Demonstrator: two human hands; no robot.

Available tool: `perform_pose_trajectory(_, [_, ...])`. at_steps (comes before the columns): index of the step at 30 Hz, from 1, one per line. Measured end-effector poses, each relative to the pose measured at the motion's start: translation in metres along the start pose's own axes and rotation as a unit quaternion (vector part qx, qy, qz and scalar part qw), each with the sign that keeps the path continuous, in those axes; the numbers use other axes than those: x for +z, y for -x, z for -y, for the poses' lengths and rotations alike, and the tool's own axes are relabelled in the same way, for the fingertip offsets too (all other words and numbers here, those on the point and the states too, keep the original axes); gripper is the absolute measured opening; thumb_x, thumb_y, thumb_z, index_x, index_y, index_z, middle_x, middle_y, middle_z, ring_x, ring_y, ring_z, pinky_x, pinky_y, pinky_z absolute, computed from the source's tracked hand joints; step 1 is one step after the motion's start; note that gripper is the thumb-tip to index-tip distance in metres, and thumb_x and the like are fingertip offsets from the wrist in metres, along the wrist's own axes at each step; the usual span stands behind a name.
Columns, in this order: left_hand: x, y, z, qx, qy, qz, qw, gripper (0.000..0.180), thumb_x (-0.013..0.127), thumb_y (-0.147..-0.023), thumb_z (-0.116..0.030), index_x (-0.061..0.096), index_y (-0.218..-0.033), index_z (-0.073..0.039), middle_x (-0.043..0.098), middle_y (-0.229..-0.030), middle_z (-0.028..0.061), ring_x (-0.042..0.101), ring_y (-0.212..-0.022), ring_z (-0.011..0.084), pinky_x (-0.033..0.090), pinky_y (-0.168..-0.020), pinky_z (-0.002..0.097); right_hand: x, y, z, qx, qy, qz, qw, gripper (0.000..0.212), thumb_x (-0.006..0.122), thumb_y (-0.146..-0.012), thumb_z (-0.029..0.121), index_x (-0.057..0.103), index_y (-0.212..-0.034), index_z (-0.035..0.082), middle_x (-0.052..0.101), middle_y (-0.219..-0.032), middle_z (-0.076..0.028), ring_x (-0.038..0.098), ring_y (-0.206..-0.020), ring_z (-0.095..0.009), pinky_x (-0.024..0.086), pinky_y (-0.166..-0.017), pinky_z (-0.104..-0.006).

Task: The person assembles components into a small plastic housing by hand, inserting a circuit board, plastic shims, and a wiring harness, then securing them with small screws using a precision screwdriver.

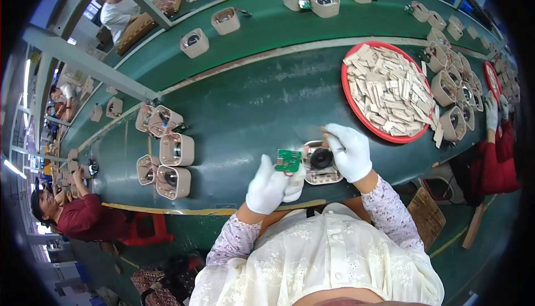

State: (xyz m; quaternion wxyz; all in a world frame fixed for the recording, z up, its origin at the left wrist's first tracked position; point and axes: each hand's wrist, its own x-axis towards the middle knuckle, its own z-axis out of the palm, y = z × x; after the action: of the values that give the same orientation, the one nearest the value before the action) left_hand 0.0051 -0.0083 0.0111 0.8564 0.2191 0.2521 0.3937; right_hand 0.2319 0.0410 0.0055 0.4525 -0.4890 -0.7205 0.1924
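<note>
White gloves cover both hands. Between the fingers of my left hand point(268, 186) is a green circuit board point(288, 160), held up beside an open beige housing point(324, 177). A round black speaker point(321, 159) sits inside that housing, which rests on the bench in front of me. My right hand point(349, 153) is at the housing's far right rim, its thumb and fingers pinched together. Whatever those fingertips grip is too small and blurred to make out. A red wire shows just under the board, by my left fingers.
A red round tray point(348, 97) heaped with beige plastic strips point(390, 88) stands to the right. Several beige housings point(177, 150) are grouped at left, more point(446, 88) at far right. A conveyor point(267, 30) carries others along the back. Co-workers sit on both sides.
</note>
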Motion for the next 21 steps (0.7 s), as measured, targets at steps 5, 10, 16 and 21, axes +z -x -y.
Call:
perform_pose_trajectory(5, [-0.016, 0.015, 0.001, 0.035, -0.031, 0.044, 0.998, 0.053, 0.065, -0.097, -0.02, 0.049, -0.145, -0.004, 0.056, -0.106, 0.0086, 0.049, -0.067, 0.0171, 0.039, -0.052, 0.0314, -0.016, -0.009, 0.014, 0.129, -0.159, 0.056, 0.977, 0.023, 0.063, -0.091, -0.002, 0.071, -0.113, -0.004, 0.075, -0.095, -0.015, 0.074, -0.075, -0.022, 0.057, -0.068, -0.03])
perform_pose_trajectory(10, [-0.028, 0.009, 0.021, 0.108, 0.011, -0.073, 0.991, 0.027, 0.059, -0.096, -0.002, 0.058, -0.124, -0.001, 0.068, -0.104, 0.0153, 0.072, -0.087, 0.0285, 0.064, -0.072, 0.0369, -0.07, -0.001, 0.032, -0.132, 0.011, 0.152, 0.979, 0.025, 0.072, -0.081, 0.005, 0.073, -0.105, 0.012, 0.067, -0.078, -0.007, 0.066, -0.068, -0.028, 0.052, -0.06, -0.039])
perform_pose_trajectory(16, [-0.024, 0.006, 0.038, 0.105, 0.039, -0.091, 0.99, 0.014, 0.061, -0.098, -0.005, 0.06, -0.111, -0.001, 0.071, -0.104, 0.0138, 0.074, -0.086, 0.0239, 0.065, -0.072, 0.0364, -0.066, 0.014, 0.057, -0.185, 0.19, 0.304, 0.915, 0.015, 0.064, -0.079, 0.012, 0.062, -0.094, 0.015, 0.061, -0.074, -0.002, 0.066, -0.068, -0.022, 0.052, -0.057, -0.0369])
perform_pose_trajectory(21, [-0.001, 0.016, 0.024, 0.138, -0.227, -0.048, 0.963, 0.015, 0.071, -0.09, -0.002, 0.061, -0.101, -0.005, 0.072, -0.104, 0.0123, 0.074, -0.085, 0.0247, 0.063, -0.07, 0.0342, -0.053, 0.027, 0.054, -0.167, 0.253, 0.321, 0.898, 0.019, 0.069, -0.077, 0.017, 0.064, -0.095, 0.015, 0.058, -0.077, -0.002, 0.065, -0.072, -0.022, 0.053, -0.06, -0.0357])
